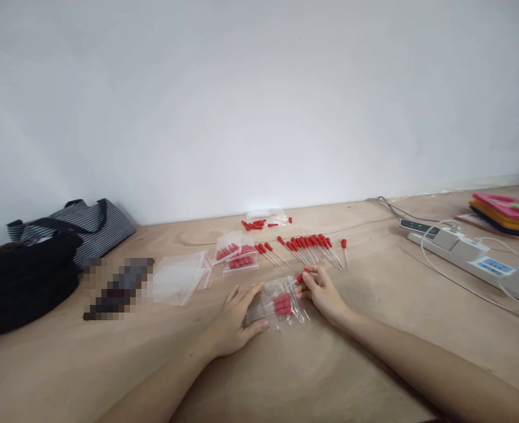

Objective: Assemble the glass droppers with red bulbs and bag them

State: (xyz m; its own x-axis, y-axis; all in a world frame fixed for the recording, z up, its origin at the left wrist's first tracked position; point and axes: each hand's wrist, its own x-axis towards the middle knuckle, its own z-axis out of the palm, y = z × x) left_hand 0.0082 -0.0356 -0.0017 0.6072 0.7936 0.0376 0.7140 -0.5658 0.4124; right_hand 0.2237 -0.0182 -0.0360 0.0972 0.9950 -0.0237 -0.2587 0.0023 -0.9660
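Note:
My left hand [234, 320] holds the closed end of a clear zip bag [266, 291], thumb along the near edge and fingers along the far one. Several droppers with red rubber bulbs [283, 305] lie inside it, bulbs toward the right. At the bag's right end, my right hand [321, 291] pinches one more dropper by its red bulb [302, 276]; the tube points left to the bag, and whether its tip is inside I cannot tell. Beyond that hand lies a row of loose droppers [307, 245], with a single dropper [344, 249] to their right.
Filled bags [241, 258] lie left of the loose droppers, beside flat zip bags [175, 279]. More red bulbs [255, 224] lie near the wall. A striped bag [103, 229], a dark pixelated item [121, 288], a power strip [475, 258] with cables and coloured sheets [506, 211] flank the table.

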